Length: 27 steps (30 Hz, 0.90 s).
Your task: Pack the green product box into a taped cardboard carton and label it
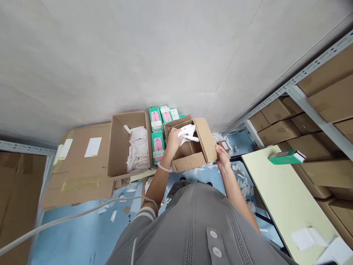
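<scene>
A small open cardboard box (205, 141) stands on the blue floor in front of me. My left hand (174, 137) reaches into it and is closed on a crumpled white piece of packing (188, 132). My right hand (222, 154) grips the box's near right edge. Left of this box stand several green cartons with pink windows (157, 127). Further left, a larger open cardboard box (121, 145) holds white plastic bags (139, 147).
A flat sealed carton (79, 165) with white labels lies at the left. A pale yellow table (286, 195) at the right carries one green carton (285, 157). Metal shelving (306, 103) with brown cartons fills the right side. White scraps litter the floor (82, 232); a white cable (68, 217) crosses it.
</scene>
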Motion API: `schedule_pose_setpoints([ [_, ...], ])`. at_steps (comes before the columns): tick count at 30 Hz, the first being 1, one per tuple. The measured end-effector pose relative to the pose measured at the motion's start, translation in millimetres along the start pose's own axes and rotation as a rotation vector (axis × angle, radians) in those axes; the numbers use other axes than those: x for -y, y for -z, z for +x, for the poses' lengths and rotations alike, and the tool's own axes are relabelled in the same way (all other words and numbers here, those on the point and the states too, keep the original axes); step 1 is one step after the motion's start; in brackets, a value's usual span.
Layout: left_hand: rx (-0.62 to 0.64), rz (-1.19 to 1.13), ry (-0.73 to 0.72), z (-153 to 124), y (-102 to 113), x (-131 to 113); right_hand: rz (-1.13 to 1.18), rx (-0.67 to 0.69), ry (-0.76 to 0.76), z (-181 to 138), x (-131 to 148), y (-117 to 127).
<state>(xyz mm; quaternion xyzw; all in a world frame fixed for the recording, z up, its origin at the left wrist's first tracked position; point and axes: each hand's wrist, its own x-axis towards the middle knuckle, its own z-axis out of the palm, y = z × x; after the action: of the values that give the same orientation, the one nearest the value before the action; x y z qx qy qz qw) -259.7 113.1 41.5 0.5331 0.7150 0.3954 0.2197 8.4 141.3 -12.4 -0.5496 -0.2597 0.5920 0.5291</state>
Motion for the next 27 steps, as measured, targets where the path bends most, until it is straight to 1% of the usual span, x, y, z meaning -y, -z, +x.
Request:
schedule_pose_setpoints([
  [4, 0.119, -0.064, 0.010, 4, -7, -1, -0.001, -0.012, -0.003, 0, 0, 2],
  [8, 0.192, -0.180, -0.004, 1, -3, -8, -0.015, -0.019, -0.016, 1, 0, 2],
  [11, 0.191, -0.265, -0.018, -8, 9, -11, -0.025, -0.006, -0.020, 2, 0, 1],
  [13, 0.169, -0.323, -0.033, -15, 26, -9, -0.027, 0.005, -0.014, 2, 0, 3],
  [14, 0.138, -0.345, -0.030, -17, 37, -4, -0.028, 0.013, -0.009, 3, 0, 4],
  [15, 0.083, -0.356, -0.020, -19, 50, 4, -0.031, 0.021, -0.003, 3, 1, 5],
  [16, 0.003, -0.354, 0.001, -20, 65, 15, -0.033, 0.029, 0.002, 4, 1, 7],
  [17, -0.106, -0.333, 0.034, -19, 79, 29, -0.036, 0.035, 0.005, 5, 0, 8],
  [19, -0.303, -0.217, 0.122, -17, 108, 66, -0.038, 0.042, 0.006, 7, 0, 10],
  [20, -0.354, -0.128, 0.211, -16, 119, 86, -0.040, 0.043, 0.000, 9, -1, 10],
  [21, -0.350, -0.015, 0.352, -16, 128, 106, -0.042, 0.045, -0.009, 9, -1, 10],
  [22, -0.270, 0.103, 0.520, -17, 134, 125, -0.044, 0.050, -0.019, 10, -1, 10],
  [23, -0.132, 0.201, 0.687, -18, 136, 141, -0.047, 0.054, -0.025, 10, -1, 9],
  [24, -0.038, 0.267, 0.813, -22, 135, 154, -0.052, 0.061, -0.027, 11, -1, 9],
  [25, 0.017, 0.293, 0.871, -26, 132, 164, -0.060, 0.068, -0.022, 11, 0, 8],
  [26, 0.054, 0.301, 0.889, -32, 127, 170, -0.068, 0.074, -0.015, 11, 1, 8],
  [27, 0.062, 0.292, 0.870, -38, 121, 174, -0.078, 0.078, -0.008, 11, 2, 7],
])
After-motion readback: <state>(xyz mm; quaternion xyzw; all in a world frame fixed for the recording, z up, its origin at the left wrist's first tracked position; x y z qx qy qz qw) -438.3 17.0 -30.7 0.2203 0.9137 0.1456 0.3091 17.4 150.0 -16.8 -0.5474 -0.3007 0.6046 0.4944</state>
